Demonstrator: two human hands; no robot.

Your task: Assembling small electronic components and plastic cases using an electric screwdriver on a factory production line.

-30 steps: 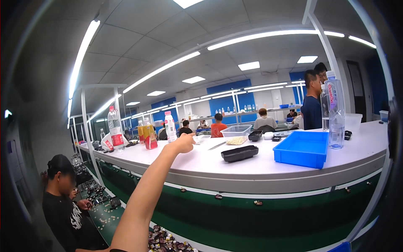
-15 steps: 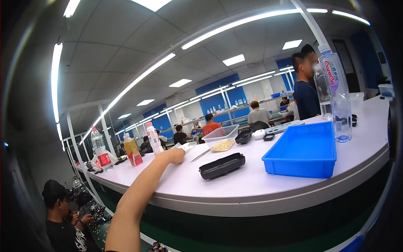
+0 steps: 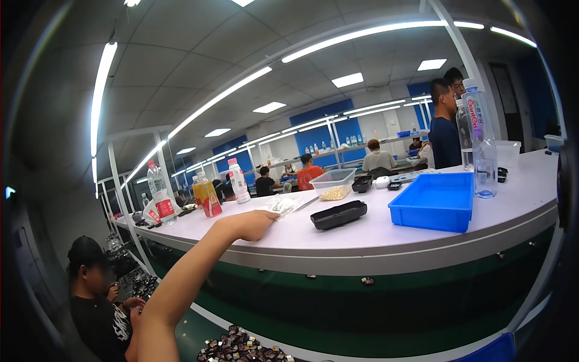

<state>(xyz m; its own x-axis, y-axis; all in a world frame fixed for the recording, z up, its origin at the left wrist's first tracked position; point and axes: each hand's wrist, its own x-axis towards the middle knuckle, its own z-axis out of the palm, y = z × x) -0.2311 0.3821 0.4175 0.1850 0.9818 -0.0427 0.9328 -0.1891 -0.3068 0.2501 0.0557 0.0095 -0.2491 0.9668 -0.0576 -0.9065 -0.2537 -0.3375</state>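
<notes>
My left hand (image 3: 256,224) reaches over the near edge of the white shelf (image 3: 386,240). Its fingers are closed on the edge of a clear plastic bag (image 3: 286,207) that lies on the shelf; small pale contents show in it, too blurred to name. To the right of the bag sits a long black plastic tray (image 3: 339,215). Behind that stands a clear plastic tub (image 3: 333,183) with yellowish grains or small parts at the bottom. My right hand is out of view.
A blue bin (image 3: 432,202) and tall clear bottles (image 3: 484,154) stand to the right. Left are a red-labelled bottle (image 3: 160,196), an orange drink bottle (image 3: 209,198) and a pink-capped bottle (image 3: 239,181). Below lies a heap of small dark parts (image 3: 238,347); a co-worker (image 3: 99,298) sits at lower left.
My left hand has drawn back towards the shelf's near edge, and the plastic bag has come nearer with it. The view has shifted, showing more of the heap below.
</notes>
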